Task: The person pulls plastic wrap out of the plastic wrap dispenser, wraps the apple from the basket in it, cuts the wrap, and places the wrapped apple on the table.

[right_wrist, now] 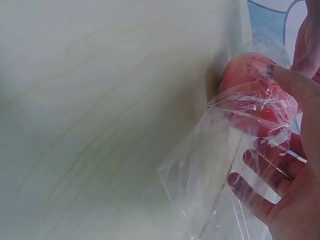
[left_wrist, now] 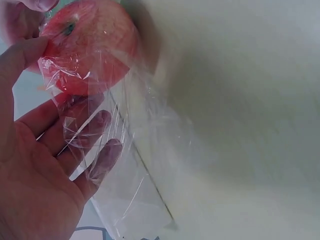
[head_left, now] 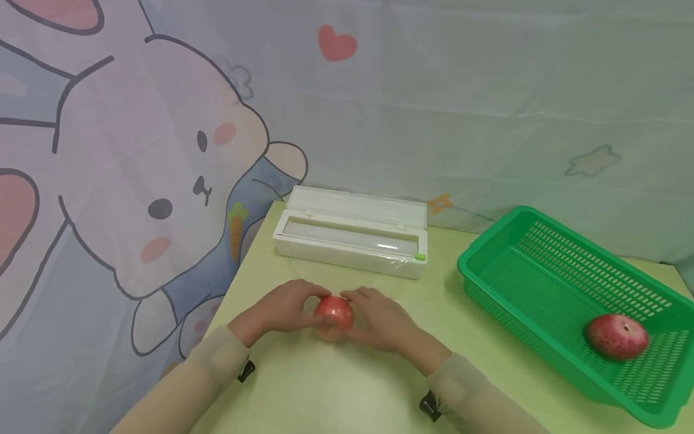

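Pinching a round apple [head_left: 334, 311], stem [left_wrist: 69, 29] wearer-facing, left hand [head_left: 287, 307] and right hand [head_left: 382, 319] curl partway.

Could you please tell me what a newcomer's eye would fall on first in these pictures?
Probably the big cartoon rabbit printed on the backdrop, filling much of the head view's left side. Next might come the bright green basket at the right of the table, with one reddish fruit inside. Between the left hand and right hand, a red apple in shiny clear film also stands out.
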A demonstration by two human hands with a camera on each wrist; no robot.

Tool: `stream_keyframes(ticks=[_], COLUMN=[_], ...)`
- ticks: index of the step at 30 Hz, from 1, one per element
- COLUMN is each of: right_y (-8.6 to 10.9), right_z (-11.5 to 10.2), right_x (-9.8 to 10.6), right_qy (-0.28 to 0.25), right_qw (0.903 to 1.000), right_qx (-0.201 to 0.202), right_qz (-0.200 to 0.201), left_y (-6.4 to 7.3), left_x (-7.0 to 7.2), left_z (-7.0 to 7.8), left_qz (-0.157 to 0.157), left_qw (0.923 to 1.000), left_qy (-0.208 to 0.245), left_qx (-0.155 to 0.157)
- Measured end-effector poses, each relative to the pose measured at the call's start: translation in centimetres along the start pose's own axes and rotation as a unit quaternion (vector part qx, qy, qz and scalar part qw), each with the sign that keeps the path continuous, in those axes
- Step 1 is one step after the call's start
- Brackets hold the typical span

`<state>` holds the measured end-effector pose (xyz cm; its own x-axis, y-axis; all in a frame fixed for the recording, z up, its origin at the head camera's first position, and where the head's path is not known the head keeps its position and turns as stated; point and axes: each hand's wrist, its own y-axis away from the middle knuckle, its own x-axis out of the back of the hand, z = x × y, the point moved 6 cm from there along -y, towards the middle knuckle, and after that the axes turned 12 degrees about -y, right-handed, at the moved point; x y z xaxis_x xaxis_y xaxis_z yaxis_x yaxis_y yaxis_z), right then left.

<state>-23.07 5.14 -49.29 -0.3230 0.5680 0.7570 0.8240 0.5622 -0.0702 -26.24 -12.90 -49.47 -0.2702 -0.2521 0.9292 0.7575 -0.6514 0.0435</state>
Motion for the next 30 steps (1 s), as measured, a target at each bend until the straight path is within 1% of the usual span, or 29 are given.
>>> stream_keyframes(ticks=[4,6,7,10,12,15,18,21,25,27,30], right_y=[-0.4,-0.6,-0.8,-1.1,-1.4,-1.7,-2.2,-2.6,-3.1,-3.3,-3.4], right_z=[0.4,0.7,0.9,1.7,2.3,2.9,3.3,3.5,3.3,3.2,2.8], right_x=[0.1,0.1,0.1,0.2,0.4,0.9,1.2,1.4,1.7,1.8,2.0], right_qy=[-0.010,-0.025,-0.038,-0.083,-0.111,-0.135,-0.137,-0.143,-0.134,-0.108,-0.048], right_qw=[0.9999,0.9996,0.9992,0.9964,0.9934,0.9903,0.9899,0.9887,0.9896,0.9927,0.9975], right_qx=[0.007,0.004,0.000,-0.018,-0.029,-0.032,-0.027,-0.030,-0.036,-0.040,-0.042], right_qz=[0.011,0.011,0.010,0.004,0.001,-0.009,-0.023,-0.033,-0.038,-0.037,-0.030], left_y=[-0.7,-0.9,-1.0,-1.0,-0.9,-0.7,-0.4,-0.3,-0.5,-0.8,-1.1], left_x=[0.2,0.2,0.2,0.5,0.8,1.3,1.4,1.1,0.4,0.2,0.1], left_z=[-0.4,-0.6,-0.7,-0.8,-0.5,0.3,1.0,1.1,0.4,0.0,-0.6], left_qz=[-0.011,-0.009,-0.003,0.030,0.062,0.105,0.129,0.131,0.120,0.111,0.095], left_qw=[0.9999,0.9999,0.9999,0.9990,0.9971,0.9926,0.9883,0.9873,0.9890,0.9905,0.9932], left_qy=[0.011,0.007,0.000,-0.025,-0.041,-0.059,-0.070,-0.076,-0.079,-0.077,-0.066], left_qx=[0.001,0.008,0.012,0.021,0.015,-0.013,-0.041,-0.049,-0.035,-0.024,-0.011])
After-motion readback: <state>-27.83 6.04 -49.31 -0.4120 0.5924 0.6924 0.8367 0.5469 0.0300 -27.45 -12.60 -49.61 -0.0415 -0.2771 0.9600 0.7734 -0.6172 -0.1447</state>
